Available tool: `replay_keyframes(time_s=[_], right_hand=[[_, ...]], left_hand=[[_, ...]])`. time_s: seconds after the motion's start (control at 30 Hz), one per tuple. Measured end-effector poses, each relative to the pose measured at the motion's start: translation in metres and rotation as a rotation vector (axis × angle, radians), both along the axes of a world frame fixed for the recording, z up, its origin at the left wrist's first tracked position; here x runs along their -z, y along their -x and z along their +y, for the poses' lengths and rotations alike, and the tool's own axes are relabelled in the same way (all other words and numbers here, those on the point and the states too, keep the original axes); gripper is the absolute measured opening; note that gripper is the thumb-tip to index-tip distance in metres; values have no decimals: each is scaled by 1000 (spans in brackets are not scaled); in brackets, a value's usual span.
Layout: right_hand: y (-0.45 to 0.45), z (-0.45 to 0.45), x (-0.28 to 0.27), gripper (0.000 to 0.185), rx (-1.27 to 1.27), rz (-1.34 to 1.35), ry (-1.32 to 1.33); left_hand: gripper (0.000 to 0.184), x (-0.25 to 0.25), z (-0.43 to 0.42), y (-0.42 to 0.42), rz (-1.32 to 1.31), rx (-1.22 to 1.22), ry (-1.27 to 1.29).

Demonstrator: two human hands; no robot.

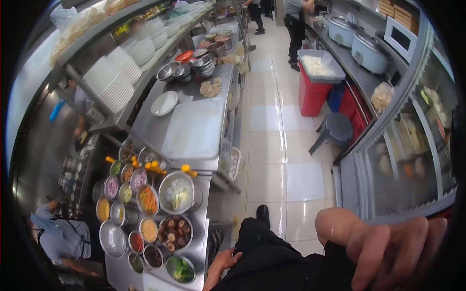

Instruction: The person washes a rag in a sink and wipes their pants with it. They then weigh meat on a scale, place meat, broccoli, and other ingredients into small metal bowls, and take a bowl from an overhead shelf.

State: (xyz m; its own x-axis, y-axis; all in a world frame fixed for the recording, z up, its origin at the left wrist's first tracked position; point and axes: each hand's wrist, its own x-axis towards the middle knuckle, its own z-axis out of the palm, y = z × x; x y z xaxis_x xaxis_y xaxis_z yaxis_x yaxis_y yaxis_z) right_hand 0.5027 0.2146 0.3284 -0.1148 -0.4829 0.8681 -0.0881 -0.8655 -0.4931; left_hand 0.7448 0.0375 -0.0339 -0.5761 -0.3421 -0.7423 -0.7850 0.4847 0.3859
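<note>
My right hand (pixel 388 247) is raised large and close at the lower right. Its fingers hang bent and apart, and no object shows in them. Behind it stands a glass-doored fridge (pixel 412 145). Low beside my dark-clothed leg (pixel 272 257) is my left hand (pixel 225 262), its fingers loosely stretched toward the thigh and nothing visible in it. The steel counter's nearest containers to that hand are a bowl of green vegetables (pixel 180 269) and a bowl of brown mushrooms (pixel 174 234).
Several ingredient tins surround a bowl of pale noodles (pixel 177 191). Beyond lies a white cutting board (pixel 194 128). Across the tiled aisle (pixel 267 169) are a dark stool (pixel 335 130), a red bin (pixel 313 92) bearing a grey tub, and rice cookers (pixel 369 53). Other people (pixel 63 237) stand nearby.
</note>
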Motion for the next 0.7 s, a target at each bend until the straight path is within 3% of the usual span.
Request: replay_keyframes(time_s=[0.1, 0.2, 0.23, 0.3, 0.37, 0.5, 0.57, 0.67, 0.7], right_hand=[[45, -33, -1, 15, 24, 51, -43], [75, -40, 2, 14, 120, 50, -122], [78, -26, 11, 16, 298, -82, -208], [89, -12, 24, 29, 637, -364, -358], [166, -56, 50, 41, 539, -23, 45], [249, -24, 126, 59, 1270, -375, -332], [291, 1, 173, 55, 1454, -341, -644], [356, 13, 260, 41, 1571, -552, -760], [384, 10, 290, 37, 1661, -540, -989]], left_hand=[[57, 17, -39, 75, 112, 56, -34], [55, 20, -79, 168, 106, 319, -10], [54, -1, -94, 215, 175, 365, -16], [53, 12, -124, 286, 399, 502, 100], [52, -20, -145, 359, 482, 548, 130], [49, -65, -176, 475, 795, 494, 120], [48, -66, -189, 519, 857, 422, 84], [49, -14, -213, 558, 728, 443, 145], [49, 1, -218, 563, 573, 463, 183]])
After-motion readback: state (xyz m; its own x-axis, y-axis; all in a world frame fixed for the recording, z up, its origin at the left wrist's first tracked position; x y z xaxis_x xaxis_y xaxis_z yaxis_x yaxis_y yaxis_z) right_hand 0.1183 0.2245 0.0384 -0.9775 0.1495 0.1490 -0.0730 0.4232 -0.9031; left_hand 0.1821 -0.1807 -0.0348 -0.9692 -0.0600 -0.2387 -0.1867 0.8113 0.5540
